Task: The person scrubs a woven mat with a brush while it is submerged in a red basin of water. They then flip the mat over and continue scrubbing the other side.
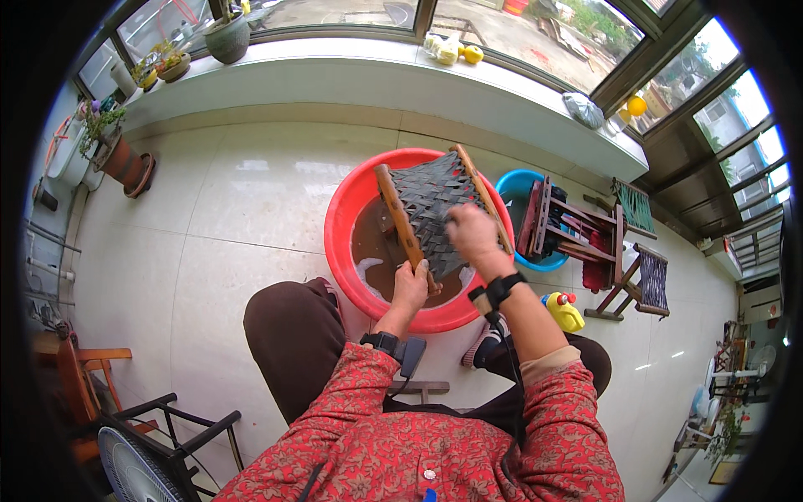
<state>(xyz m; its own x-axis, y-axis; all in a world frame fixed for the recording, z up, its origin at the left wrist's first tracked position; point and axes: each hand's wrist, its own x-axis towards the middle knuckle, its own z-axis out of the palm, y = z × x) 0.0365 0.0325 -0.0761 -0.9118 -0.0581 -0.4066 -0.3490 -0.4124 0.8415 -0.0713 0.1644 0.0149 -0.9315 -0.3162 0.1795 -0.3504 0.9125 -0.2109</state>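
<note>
A folding stool with a woven grey strap seat [433,194] stands tilted in a red plastic basin [339,251]. Its near-left wooden rail [396,210] is gripped close to the lower end by my left hand [409,288]. My right hand [473,233] is over the right part of the weave, fingers curled and blurred. It seems to hold a small grey object [449,217], mostly hidden by the fingers. Murky brown water [370,235] with patches of white foam lies in the basin; the stool's lower parts are hidden.
Right of the basin, a blue basin [515,182] holds dark-red wooden stool frames [580,229]. Folding stools with purple [654,276] and green [635,208] seats stand farther right. A yellow bottle [564,312] is beside my right knee. A fan [135,464] stands at lower left.
</note>
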